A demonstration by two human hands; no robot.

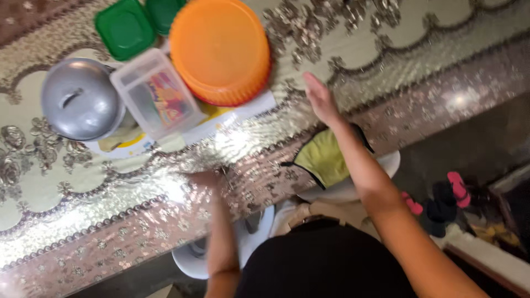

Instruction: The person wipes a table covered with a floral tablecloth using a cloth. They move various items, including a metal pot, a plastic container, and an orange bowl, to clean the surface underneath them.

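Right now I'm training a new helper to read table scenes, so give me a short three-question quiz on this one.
1. True or false: the right hand lies flat and open on the patterned tablecloth.
2. Which thing lies nearest the right hand? A) the orange round basin B) the metal pot lid C) the green square lids
3. Fill in: the clear plastic box lies between the metal pot lid and the ____.

Key: 1 true; 2 A; 3 orange round basin. The left hand rests at the table edge, too blurred to read its fingers.
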